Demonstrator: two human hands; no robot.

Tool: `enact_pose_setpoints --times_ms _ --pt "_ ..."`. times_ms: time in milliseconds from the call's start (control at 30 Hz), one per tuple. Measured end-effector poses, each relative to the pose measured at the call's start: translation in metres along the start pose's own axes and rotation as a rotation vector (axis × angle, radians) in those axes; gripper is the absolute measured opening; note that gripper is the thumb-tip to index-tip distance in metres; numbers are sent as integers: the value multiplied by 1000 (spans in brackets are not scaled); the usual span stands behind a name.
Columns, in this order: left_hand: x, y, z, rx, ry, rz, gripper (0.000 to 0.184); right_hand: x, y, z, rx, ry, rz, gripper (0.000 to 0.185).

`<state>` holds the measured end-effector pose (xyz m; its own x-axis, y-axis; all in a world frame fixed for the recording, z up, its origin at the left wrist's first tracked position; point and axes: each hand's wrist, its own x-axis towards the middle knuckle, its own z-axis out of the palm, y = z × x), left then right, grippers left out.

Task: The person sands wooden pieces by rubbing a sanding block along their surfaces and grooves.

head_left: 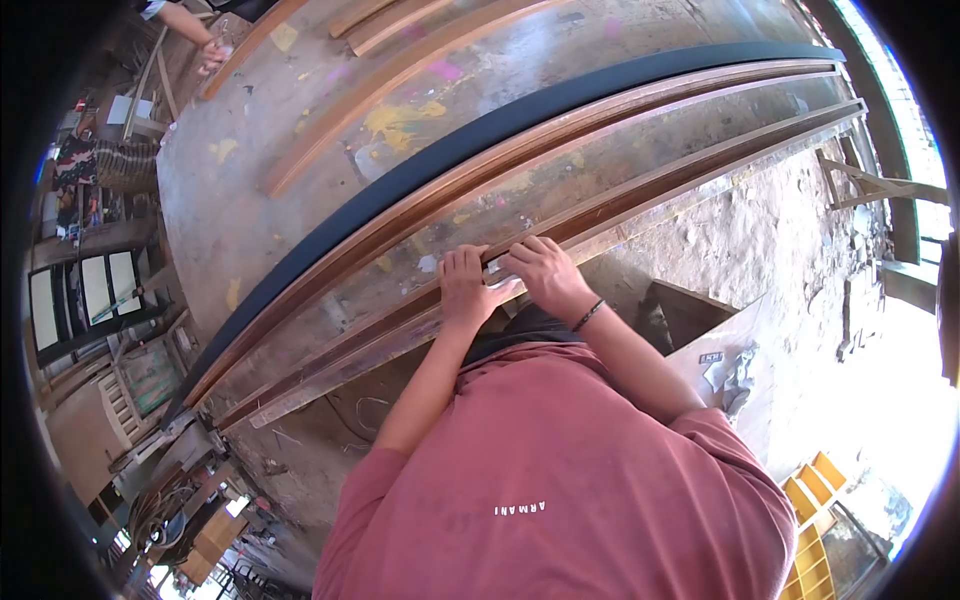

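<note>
A long grooved wooden profile lies along the near edge of the worktable, right in front of my body. My left hand is closed over it, fingers curled across its far side. Close beside it, my right hand is also bent over the same profile, its fingers hooked on the far rim and the thumb side low. A small dark gap shows between the two hands; whether a small piece is held there I cannot make out. Farther in lies a second grooved wooden profile, with a dark blue strip along its far side.
More brown wooden strips lie across the paint-stained tabletop. Another person's hand is at the far left corner, by a strip. Wooden frames and clutter stand at left; a yellow rack is at lower right.
</note>
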<state>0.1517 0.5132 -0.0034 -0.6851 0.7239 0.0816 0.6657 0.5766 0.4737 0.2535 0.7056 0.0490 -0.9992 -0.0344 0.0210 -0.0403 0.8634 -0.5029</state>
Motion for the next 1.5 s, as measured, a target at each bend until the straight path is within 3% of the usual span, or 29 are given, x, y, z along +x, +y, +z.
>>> enact_pose_setpoints --times_ms 100,167,233,300,333,400,500,533,633,733,767,800,867,933,1000,1067,1100,1167,1200,1233,1267,1300,1367,1467,1500 --pt "2 4 -1 26 79 17 80 -30 89 -21 -41 167 -46 34" --pt "4 7 -1 26 86 27 81 -57 169 -81 -82 215 24 33" --pt "3 10 -3 83 93 12 82 -68 188 -131 -99 98 149 31" --pt "3 7 -3 72 102 26 82 -64 180 -115 -108 108 85 29" --pt "3 7 -1 60 105 36 82 -62 171 -73 -122 121 32 33" --pt "6 9 -3 50 111 38 82 -32 83 -41 -14 41 -22 34" --pt "2 9 -4 65 115 32 82 -19 52 -40 32 68 -42 34" --pt "4 8 -3 72 117 42 82 -31 94 -37 3 158 -115 35" --pt "3 8 -2 36 119 31 83 -74 197 -119 -81 185 75 29" --pt "2 8 -4 60 71 -5 83 -75 198 -124 -130 173 94 30" --pt "3 6 -4 61 75 -1 83 -65 190 -94 -83 107 77 32" --pt "3 5 -3 68 73 5 83 -50 147 -57 -15 185 -23 33" --pt "1 6 -2 63 62 12 83 -16 43 -20 16 101 -53 34" --pt "2 4 -1 67 43 -3 83 -12 35 -29 18 88 -35 33" --pt "5 3 -2 52 62 26 82 -22 65 -34 -6 147 12 32" --pt "2 6 0 30 88 38 82 -59 164 -64 -39 220 65 33" --pt "1 6 -1 40 76 28 81 -63 168 -113 -46 151 199 32" --pt "6 5 -3 58 83 22 81 -72 184 -133 -179 227 182 30" --pt "4 6 -4 55 71 18 82 -67 175 -129 -208 233 170 28" --pt "6 8 -5 51 59 14 82 -65 180 -98 -33 153 156 30" --pt "8 10 -6 50 63 16 82 -55 147 -71 -117 67 99 34" --pt "10 15 -10 77 43 4 86 -45 110 -45 -73 139 -45 34" --pt "18 33 -12 100 28 -28 90 -16 44 -38 46 -74 67 36" --pt "39 56 -15 66 58 128 105 -38 118 -50 -24 115 -60 39" --pt "50 68 -9 72 54 133 105 -52 160 -81 -18 48 59 39"
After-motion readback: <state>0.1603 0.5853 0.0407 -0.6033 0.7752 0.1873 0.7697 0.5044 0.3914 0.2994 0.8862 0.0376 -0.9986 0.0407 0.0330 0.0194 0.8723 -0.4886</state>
